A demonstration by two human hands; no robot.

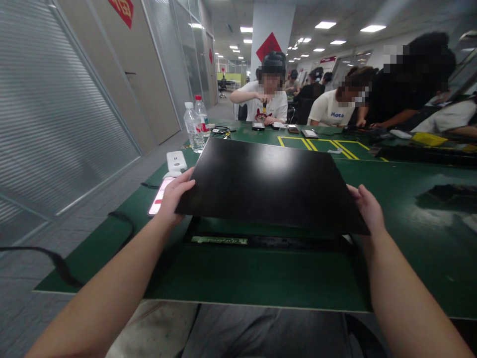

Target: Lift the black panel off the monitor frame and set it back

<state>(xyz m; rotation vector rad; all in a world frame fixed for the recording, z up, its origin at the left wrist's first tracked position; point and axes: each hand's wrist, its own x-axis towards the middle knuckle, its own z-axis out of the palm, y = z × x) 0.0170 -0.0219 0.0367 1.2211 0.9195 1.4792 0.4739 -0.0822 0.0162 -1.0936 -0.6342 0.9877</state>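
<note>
A flat black display panel (268, 184) is held level above the table, its glossy face reflecting a ceiling light. My left hand (177, 194) grips its left edge, thumb on top. At the right edge my right hand (368, 209) is closed around the side, with part of its fingers hidden under the panel. Below the panel lies a dark frame (294, 242) on the green table, partly covered from view. A narrow green circuit board (219, 240) shows along the frame's near side.
A lit phone (158, 199) and a white device (176, 161) lie left of the panel. Two plastic bottles, one clear (192, 127) and one red-capped (201, 114), stand behind them. Yellow tape (313, 144) marks the table's far part. Several people sit or stand opposite.
</note>
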